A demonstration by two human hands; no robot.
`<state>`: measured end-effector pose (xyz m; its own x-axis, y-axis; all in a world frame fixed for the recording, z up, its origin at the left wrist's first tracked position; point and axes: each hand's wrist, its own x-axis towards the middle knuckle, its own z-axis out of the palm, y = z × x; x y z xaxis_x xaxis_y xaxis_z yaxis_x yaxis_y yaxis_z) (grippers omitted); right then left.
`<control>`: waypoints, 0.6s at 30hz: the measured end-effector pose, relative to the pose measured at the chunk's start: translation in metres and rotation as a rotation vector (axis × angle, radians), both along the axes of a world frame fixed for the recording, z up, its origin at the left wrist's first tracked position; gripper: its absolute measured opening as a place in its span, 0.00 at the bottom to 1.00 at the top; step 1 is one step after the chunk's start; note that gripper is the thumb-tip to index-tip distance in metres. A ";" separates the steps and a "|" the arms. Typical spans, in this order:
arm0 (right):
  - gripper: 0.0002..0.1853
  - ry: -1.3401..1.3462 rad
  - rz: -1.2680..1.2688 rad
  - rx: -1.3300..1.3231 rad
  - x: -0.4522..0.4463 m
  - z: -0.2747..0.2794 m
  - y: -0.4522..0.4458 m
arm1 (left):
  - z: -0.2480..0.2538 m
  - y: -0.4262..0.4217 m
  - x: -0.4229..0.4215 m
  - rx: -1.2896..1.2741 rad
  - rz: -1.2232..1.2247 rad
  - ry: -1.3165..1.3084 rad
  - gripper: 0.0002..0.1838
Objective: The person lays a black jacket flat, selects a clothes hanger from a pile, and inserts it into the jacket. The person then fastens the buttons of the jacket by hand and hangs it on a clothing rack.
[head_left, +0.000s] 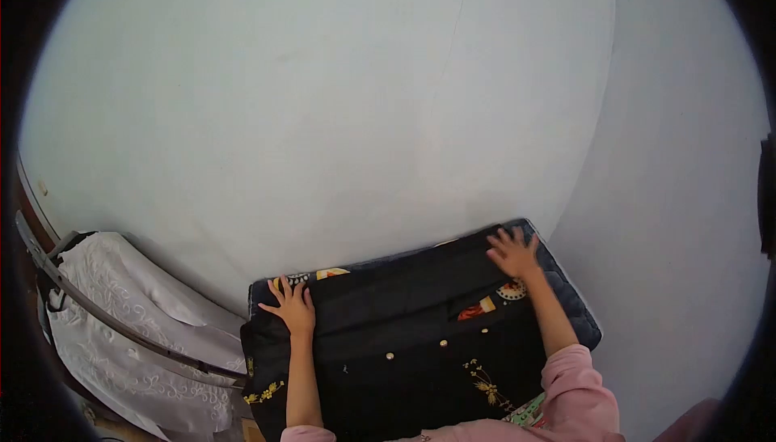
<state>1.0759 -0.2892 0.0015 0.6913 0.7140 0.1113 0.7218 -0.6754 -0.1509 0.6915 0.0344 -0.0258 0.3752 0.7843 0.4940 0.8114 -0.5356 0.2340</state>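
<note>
A black garment (364,377) with gold embroidery and several round buttons lies spread over a dark padded surface (578,312) with patterned patches. My left hand (293,308) presses flat near the garment's upper left corner, fingers spread. Near the upper right corner, my right hand (514,256) rests on the black cloth with its fingers apart, slightly blurred. Neither hand grips anything. Between the hands the cloth shows long creases, and a colourful patch shows through a gap at the right of the middle.
White embroidered cloth (145,337) hangs at the left, with a curved metal bar (121,325) passing in front of it. A pale wall (339,118) rises directly behind the padded surface and another stands at the right.
</note>
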 end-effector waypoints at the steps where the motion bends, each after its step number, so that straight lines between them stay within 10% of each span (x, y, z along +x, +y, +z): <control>1: 0.29 0.015 -0.097 0.012 0.018 -0.002 -0.017 | 0.000 0.000 0.001 0.019 0.006 -0.013 0.11; 12: 0.32 0.313 -0.211 0.153 -0.012 -0.005 -0.095 | 0.065 -0.088 0.054 0.195 -0.448 -0.056 0.09; 18: 0.21 0.265 -0.199 0.331 0.004 -0.020 -0.070 | 0.054 -0.186 0.150 0.154 -0.954 0.159 0.27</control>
<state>1.0803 -0.3587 -0.0181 0.8465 0.5205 0.1119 0.4906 -0.6810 -0.5436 0.8419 -0.1515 0.0286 0.8896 0.0475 0.4542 0.0374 -0.9988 0.0314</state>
